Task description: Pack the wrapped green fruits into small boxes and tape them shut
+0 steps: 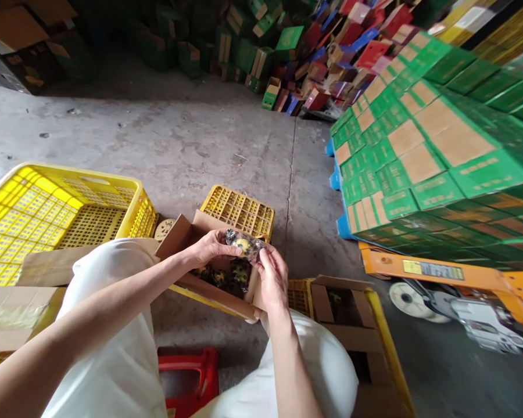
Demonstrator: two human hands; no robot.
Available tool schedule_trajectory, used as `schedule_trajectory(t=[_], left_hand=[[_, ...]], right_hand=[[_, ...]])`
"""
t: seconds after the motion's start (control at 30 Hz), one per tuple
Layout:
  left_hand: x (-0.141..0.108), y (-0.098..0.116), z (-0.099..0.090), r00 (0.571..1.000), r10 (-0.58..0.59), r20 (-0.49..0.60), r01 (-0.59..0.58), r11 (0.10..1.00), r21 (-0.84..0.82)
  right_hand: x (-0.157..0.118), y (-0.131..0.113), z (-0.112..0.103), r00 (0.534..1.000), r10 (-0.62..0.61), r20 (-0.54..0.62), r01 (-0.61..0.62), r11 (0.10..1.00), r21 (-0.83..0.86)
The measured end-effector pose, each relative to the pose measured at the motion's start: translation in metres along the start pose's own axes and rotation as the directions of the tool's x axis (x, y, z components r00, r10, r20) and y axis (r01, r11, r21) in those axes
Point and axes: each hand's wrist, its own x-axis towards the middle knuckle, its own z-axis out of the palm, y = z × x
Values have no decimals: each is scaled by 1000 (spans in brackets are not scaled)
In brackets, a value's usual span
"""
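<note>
"Two hands on the clear-wrapped yellow piece (244,244)?"

"Yep. Left hand (213,247) pinches one end, thumb and fingers closed on the wrap; right hand (273,277) pinches the other."

"Where's it at?"

"Held over the open carton (175,237), more dark-wrapped pieces (240,274) inside. Big yellow crate (133,212) to the left, green boxes (394,174) right, stacked on a blue pallet (343,226)."

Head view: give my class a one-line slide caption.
Left hand and right hand hold a plastic-wrapped item over an open cardboard box.

dim upper left, paler floor, blurred right edge, stretched corners
</note>
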Motion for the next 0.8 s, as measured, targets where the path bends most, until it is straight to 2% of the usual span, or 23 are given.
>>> schedule_trajectory(t=[0.2, 0.57, 0.8], left_hand=[[1, -2, 2, 992, 114, 56, -115, 993, 8], [0, 1, 4, 990, 138, 32, -140, 987, 81], [-2, 6, 7, 989, 148, 14, -149, 973, 176]], right_hand=[[-2, -3, 0, 1000, -20, 5, 20, 999, -35], [-1, -4, -1, 1000, -11, 2, 11, 999, -31], [-5, -10, 5, 997, 7, 82, -4, 999, -42]])
